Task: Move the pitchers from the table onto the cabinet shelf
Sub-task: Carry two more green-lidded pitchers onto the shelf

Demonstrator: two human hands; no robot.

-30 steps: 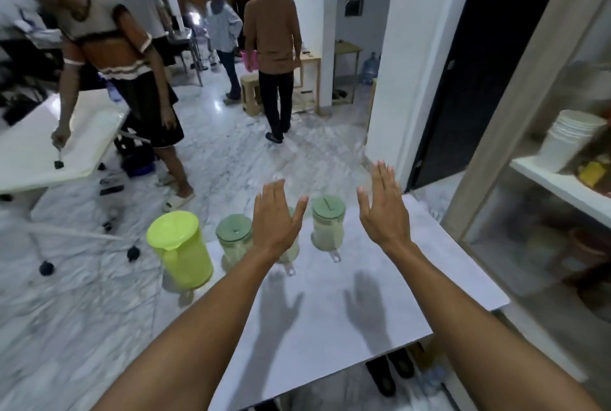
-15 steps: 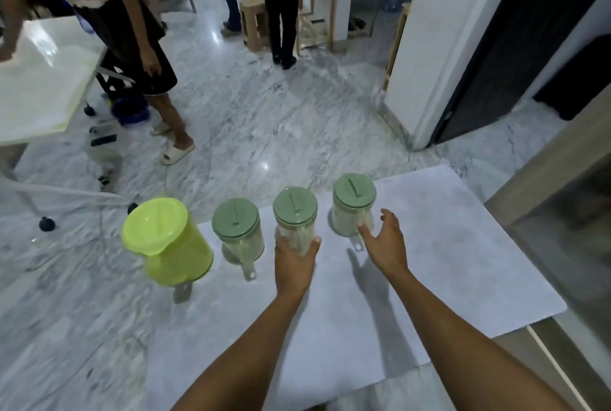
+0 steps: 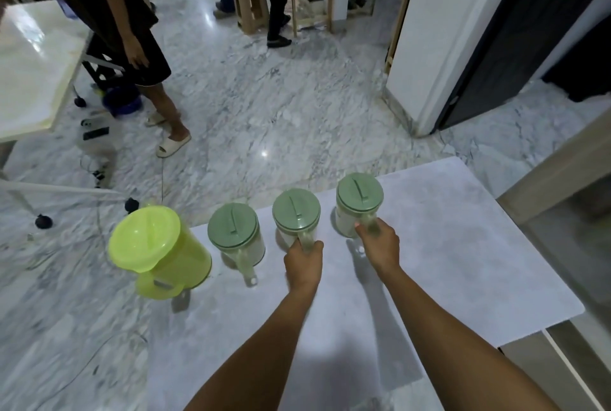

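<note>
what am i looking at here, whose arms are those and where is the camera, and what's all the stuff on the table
There is no machine here. The camera sits on a person's head and looks forward and down, so the two bare arms reaching in from the bottom are that person's own.

On the white table stands a row of four pitchers. From the left: a yellow-green pitcher, then three clear ones with green lids.

The left hand is closed around the handle of the middle green-lidded pitcher. The right hand is closed around the handle of the rightmost green-lidded pitcher. Both seem to rest on the table. The leftmost green-lidded pitcher is untouched.

Beyond the table is a marble floor where other people stand.
</note>
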